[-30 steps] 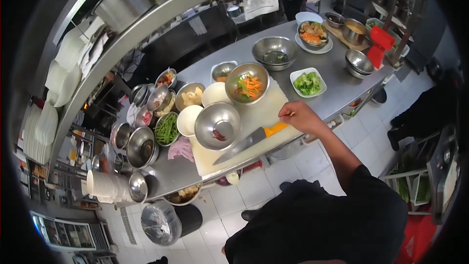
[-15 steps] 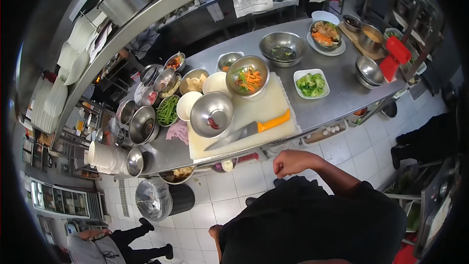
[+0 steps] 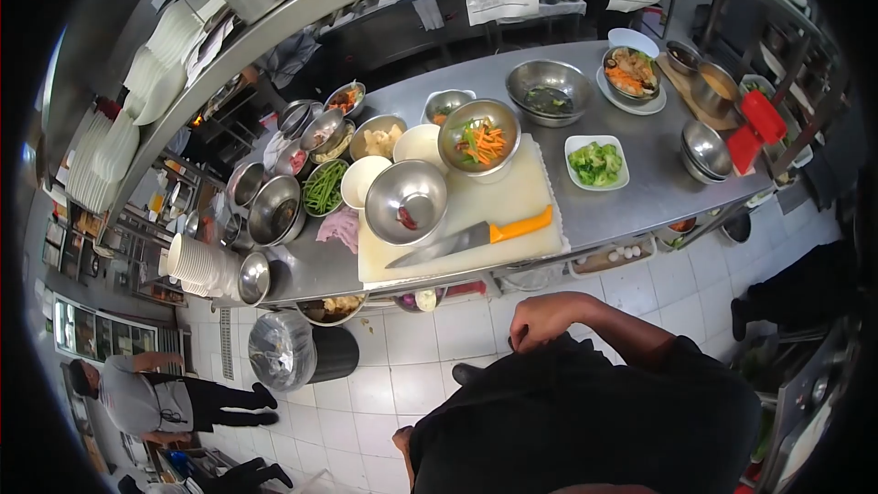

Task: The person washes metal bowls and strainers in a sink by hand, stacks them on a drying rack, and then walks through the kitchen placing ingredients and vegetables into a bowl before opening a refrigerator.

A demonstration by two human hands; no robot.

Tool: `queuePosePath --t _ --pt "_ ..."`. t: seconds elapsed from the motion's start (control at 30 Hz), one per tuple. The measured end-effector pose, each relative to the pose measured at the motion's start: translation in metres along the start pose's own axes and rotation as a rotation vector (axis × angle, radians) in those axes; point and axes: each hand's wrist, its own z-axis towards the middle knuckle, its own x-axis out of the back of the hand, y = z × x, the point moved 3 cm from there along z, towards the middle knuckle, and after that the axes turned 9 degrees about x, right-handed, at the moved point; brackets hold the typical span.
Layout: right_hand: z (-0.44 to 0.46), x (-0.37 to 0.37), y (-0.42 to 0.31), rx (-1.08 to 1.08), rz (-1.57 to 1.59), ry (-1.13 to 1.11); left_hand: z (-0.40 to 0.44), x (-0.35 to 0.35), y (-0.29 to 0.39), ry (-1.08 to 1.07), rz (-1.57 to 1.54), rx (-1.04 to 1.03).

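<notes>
My right hand (image 3: 540, 321) is in front of the counter edge, its fingers curled in with nothing visible in them. Low at my other side, my left hand (image 3: 402, 440) shows only in part beside my dark clothing, and its fingers are hidden. On the counter, a knife (image 3: 521, 225) with an orange handle lies on a white cutting board (image 3: 494, 261). A steel bowl (image 3: 406, 192) with dried red chillies rests on the board's left part. Behind it stands a bowl of carrot strips and greens (image 3: 481, 141). Neither hand touches these things.
A square dish of broccoli (image 3: 594, 163) and a plated dish (image 3: 631, 71) stand to the right. Green beans (image 3: 325, 187) and several bowls crowd the left. Below are a lined bin (image 3: 282, 352) and an egg tray (image 3: 613, 258). A person in grey (image 3: 137, 393) is at lower left.
The view has shifted, so the counter appears farther right. My right hand stays in front of the counter, fingers curled. The person in grey shows more fully, and another person appears below.
</notes>
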Motion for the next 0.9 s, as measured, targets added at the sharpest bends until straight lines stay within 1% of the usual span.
queuePosePath --t 0.13,0.3,0.53,0.63,0.67,0.7,0.73,0.77,0.8,0.83,0.9 --pt "-0.003 0.011 0.011 0.046 -0.021 0.126 -0.008 0.002 0.014 0.004 -0.030 0.059" --pt "-0.011 0.023 0.028 0.086 -0.095 0.251 -0.011 -0.003 0.024 0.001 -0.047 0.075" --pt "-0.025 0.035 0.033 0.030 -0.112 0.375 -0.007 -0.008 0.032 0.003 -0.067 0.032" --pt "-0.025 0.036 0.047 0.068 -0.138 0.406 -0.008 -0.013 0.037 -0.015 -0.155 -0.014" --pt "-0.026 0.035 0.047 0.054 -0.134 0.419 -0.007 -0.014 0.027 -0.152 -0.300 0.310" --pt "-0.029 0.037 0.043 0.041 -0.133 0.431 -0.029 -0.004 0.057 -0.116 -0.301 0.359" --pt "-0.031 0.038 0.040 0.029 -0.135 0.443 -0.048 0.007 0.088 -0.104 -0.290 0.347" --pt "-0.032 0.039 0.040 0.019 -0.144 0.450 -0.072 0.026 0.122 -0.115 -0.318 0.283" --pt "-0.033 0.040 0.041 0.007 -0.154 0.449 -0.064 0.023 0.115 -0.129 -0.150 0.239" --pt "-0.033 0.041 0.042 -0.002 -0.164 0.445 -0.058 0.017 0.104 -0.092 -0.047 0.163" --pt "-0.032 0.042 0.043 -0.011 -0.175 0.438 -0.057 0.017 0.103 -0.143 -0.035 0.231"
